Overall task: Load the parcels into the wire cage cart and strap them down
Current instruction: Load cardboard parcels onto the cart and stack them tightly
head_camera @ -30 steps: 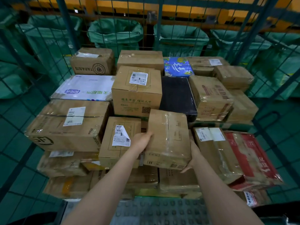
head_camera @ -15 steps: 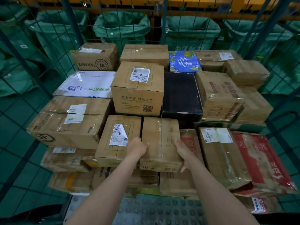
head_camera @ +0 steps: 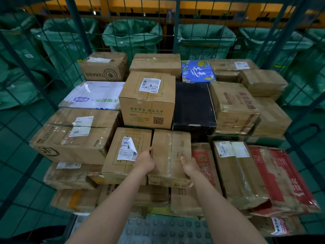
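Where the front row sits in the wire cage cart (head_camera: 177,32), I log one taped parcel (head_camera: 171,150), touching a labelled box (head_camera: 121,166). Left hand (head_camera: 145,161) and right hand (head_camera: 189,166) clasp its opposite sides.

The middle parcel (head_camera: 169,152) lies between the left hand (head_camera: 145,160) and the right hand (head_camera: 189,166), each holding one of its side edges, on top of the lower parcels stacked in the wire cage cart (head_camera: 176,23). Touching it on the left hand's side lies the labelled parcel (head_camera: 126,150), and further left the large box (head_camera: 75,136). Just beyond the hands stands the tall box (head_camera: 147,101), with the flat parcel (head_camera: 193,106) to its right. Right of the right hand lie the long parcels (head_camera: 235,173), side by side. Behind the cart's far wall stand sacks (head_camera: 131,36).
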The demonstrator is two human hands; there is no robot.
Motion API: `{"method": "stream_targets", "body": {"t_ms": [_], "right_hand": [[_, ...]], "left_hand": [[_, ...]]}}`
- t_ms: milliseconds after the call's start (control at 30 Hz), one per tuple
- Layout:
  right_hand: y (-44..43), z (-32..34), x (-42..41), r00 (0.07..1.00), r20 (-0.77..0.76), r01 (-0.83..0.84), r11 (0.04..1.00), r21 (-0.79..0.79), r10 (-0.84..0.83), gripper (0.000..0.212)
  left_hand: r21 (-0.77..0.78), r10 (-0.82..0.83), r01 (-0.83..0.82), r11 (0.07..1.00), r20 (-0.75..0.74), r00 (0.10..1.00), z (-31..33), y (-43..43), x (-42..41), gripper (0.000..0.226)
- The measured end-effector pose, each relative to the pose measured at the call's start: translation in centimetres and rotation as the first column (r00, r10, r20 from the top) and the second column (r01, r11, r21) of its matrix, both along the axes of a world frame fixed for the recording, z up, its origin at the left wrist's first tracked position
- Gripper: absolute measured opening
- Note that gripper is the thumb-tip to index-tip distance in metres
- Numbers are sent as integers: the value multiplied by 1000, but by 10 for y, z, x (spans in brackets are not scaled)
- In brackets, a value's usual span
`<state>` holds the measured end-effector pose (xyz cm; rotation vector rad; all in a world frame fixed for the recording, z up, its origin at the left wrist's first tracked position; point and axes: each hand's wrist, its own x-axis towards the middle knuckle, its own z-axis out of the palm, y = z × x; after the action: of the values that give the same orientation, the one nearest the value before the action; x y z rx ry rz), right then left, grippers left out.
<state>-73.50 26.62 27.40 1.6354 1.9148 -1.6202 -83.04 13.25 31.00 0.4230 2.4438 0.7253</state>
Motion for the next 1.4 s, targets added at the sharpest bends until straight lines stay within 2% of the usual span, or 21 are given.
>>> {"method": "stream_targets", "body": {"t_ms": [167, 267, 300, 333, 433, 467, 500, 600, 633, 667, 767, 800, 867, 1033, 1233, 1400], "right_hand": [[-9, 6, 6, 998, 56, -22, 995, 101, 16, 65], [-14, 18, 6, 995, 98, -30, 985, 171, 13, 66], [-15, 21, 5, 994, 109, -39, 979, 200, 17, 64], [-18, 24, 3, 993, 114, -51, 973, 223, 26, 59], [-29, 29, -2, 994, 97, -67, 967, 247, 44, 51], [-34, 34, -3, 996, 80, -64, 963, 260, 44, 52], [-42, 39, -4, 995, 80, -73, 957, 279, 52, 54], [-65, 54, -5, 986, 119, -148, 928, 341, 113, 57], [-71, 53, -7, 984, 123, -163, 924, 346, 127, 57], [-79, 54, -8, 982, 117, -179, 923, 340, 147, 54], [-108, 57, -11, 977, 75, -215, 926, 311, 202, 45], [-117, 59, -12, 976, 70, -219, 927, 305, 208, 47], [-137, 63, -11, 974, 57, -227, 925, 305, 220, 50], [-185, 62, 2, 968, -60, -219, 940, 262, 243, 37], [-229, 60, 23, 947, -124, -260, 935, 240, 295, 50], [-247, 68, 34, 936, -154, -280, 935, 217, 316, 46]], "left_hand": [[38, 62, -64, 997, 58, 996, 6, -3, -3, 46], [24, 57, -59, 998, 55, 997, 14, -8, -6, 15], [22, 65, -66, 998, 58, 996, 16, -9, -6, 11], [22, 72, -73, 997, 60, 996, 19, -12, -6, 11], [50, 103, -107, 993, 75, 992, 28, -26, -7, 46], [65, 102, -107, 992, 85, 991, 31, -31, -8, 51], [106, 102, -112, 988, 98, 990, 32, -39, -8, 49], [212, 174, -203, 956, 145, 974, 33, -62, -11, 14], [208, 174, -200, 957, 135, 975, 35, -67, -12, 18], [198, 168, -197, 960, 154, 974, 39, -77, -11, 11], [188, 175, -201, 961, 149, 973, 41, -108, -12, 41], [185, 185, -209, 960, 137, 973, 42, -116, -11, 43], [164, 202, -223, 961, 137, 970, 43, -134, -8, 41], [167, 230, -257, 952, 167, 959, 35, -175, 1, 42], [157, 271, -315, 936, 252, 929, 25, -209, 20, 37], [181, 306, -356, 917, 255, 917, 29, -236, 30, 38]]}}
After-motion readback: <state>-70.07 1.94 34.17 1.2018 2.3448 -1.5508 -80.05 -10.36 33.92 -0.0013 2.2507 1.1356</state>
